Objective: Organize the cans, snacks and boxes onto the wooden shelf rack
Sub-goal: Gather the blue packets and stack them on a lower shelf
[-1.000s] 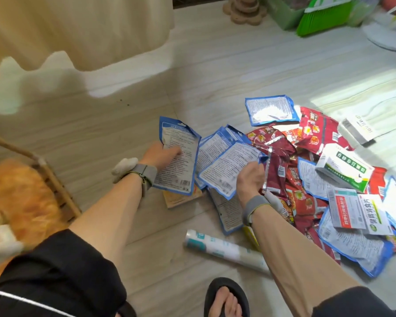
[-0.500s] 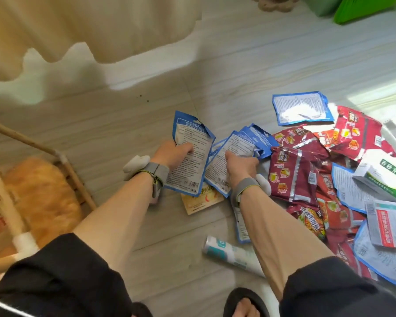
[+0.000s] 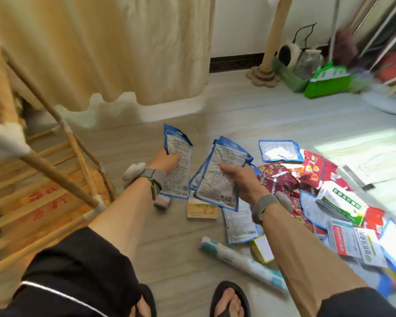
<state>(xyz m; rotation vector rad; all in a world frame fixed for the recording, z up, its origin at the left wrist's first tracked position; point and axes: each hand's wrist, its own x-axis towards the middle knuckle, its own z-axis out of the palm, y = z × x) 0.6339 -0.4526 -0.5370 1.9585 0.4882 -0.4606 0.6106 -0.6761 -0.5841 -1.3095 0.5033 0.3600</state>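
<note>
Standing over a pale floor (image 3: 238, 115), a person holds blue-edged snack packets above it in both hands. The left hand (image 3: 167, 162) grips one blue packet (image 3: 178, 175) upright. The right hand (image 3: 240, 179) clutches a small stack of blue packets (image 3: 215, 181) just beside it. The wooden shelf rack (image 3: 55, 161) stands at the person's left. To the right, red snack packets (image 3: 281, 179), loose blue ones and a green-and-white box (image 3: 341, 202) lie heaped on the floor. A white tube (image 3: 238, 259) lies near the sandalled feet.

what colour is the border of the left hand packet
Blue; the packet shows best in the head view.
</note>
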